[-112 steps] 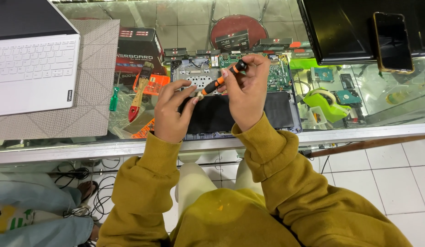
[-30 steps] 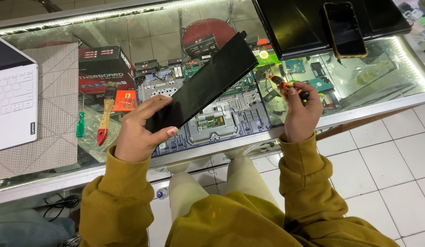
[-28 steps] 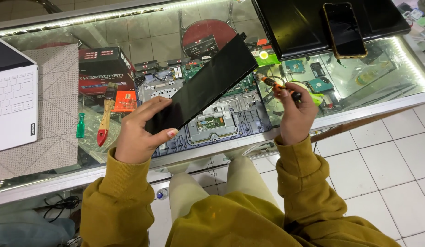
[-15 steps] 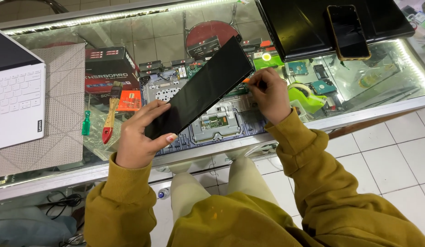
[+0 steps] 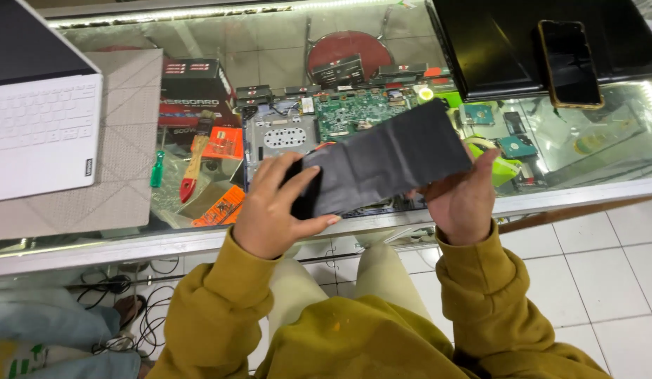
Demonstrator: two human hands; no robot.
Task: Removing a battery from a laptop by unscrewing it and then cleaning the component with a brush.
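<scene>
Both my hands hold a flat black rectangular battery pack (image 5: 386, 160) over the glass counter. My left hand (image 5: 277, 203) grips its left end, thumb on top. My right hand (image 5: 461, 196) supports the right end from underneath, fingers hidden behind the pack. Beneath the pack lies an opened laptop base (image 5: 284, 137) with a green circuit board (image 5: 354, 112) exposed. The screwdriver seen earlier is not visible now.
A white laptop (image 5: 38, 133) rests on a grey mat (image 5: 122, 175) at the left. A black laptop lid (image 5: 494, 49) with a phone (image 5: 568, 63) on it is at the upper right. Under the glass are a black box (image 5: 193, 91), a brush (image 5: 193, 161) and a green-handled tool (image 5: 156, 170).
The battery pack has swung from a steep tilt in my left hand to lying nearly flat between both hands. My right hand came off the board and took the pack's right end.
</scene>
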